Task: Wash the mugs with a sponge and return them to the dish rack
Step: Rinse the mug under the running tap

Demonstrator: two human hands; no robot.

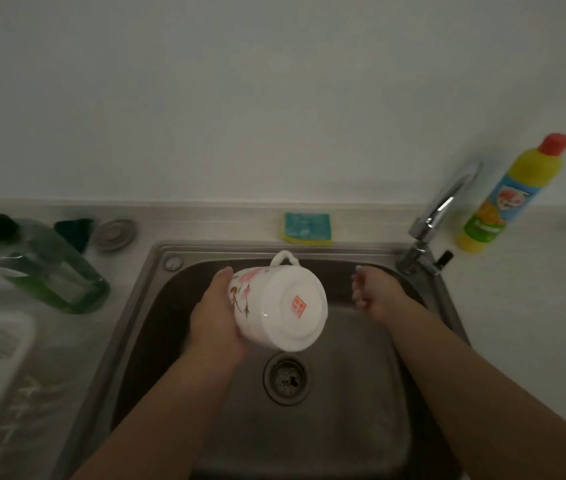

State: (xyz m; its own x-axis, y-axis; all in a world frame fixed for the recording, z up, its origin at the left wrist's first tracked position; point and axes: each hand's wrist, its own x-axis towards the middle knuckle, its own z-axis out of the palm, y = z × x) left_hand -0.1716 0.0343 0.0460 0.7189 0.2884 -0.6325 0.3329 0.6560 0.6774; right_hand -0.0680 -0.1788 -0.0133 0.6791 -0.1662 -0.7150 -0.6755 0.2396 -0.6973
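Observation:
My left hand [217, 318] grips a white mug [280, 303] with a pink flower print over the steel sink [157, 271]. The mug is tipped so its base, with a red mark, faces me and its handle points to the back. My right hand [373, 294] hangs over the right side of the basin, fingers loosely curled and holding nothing, apart from the mug. A blue and yellow sponge [306, 228] lies on the ledge behind the sink. The white dish rack [1, 358] shows at the left edge.
A chrome tap [437, 216] stands at the sink's back right corner, with a yellow bottle with a red cap [513, 195] beside it. A green soap bottle [42, 265] and a round metal lid [113, 233] sit at the back left. The drain [286, 377] lies mid-basin.

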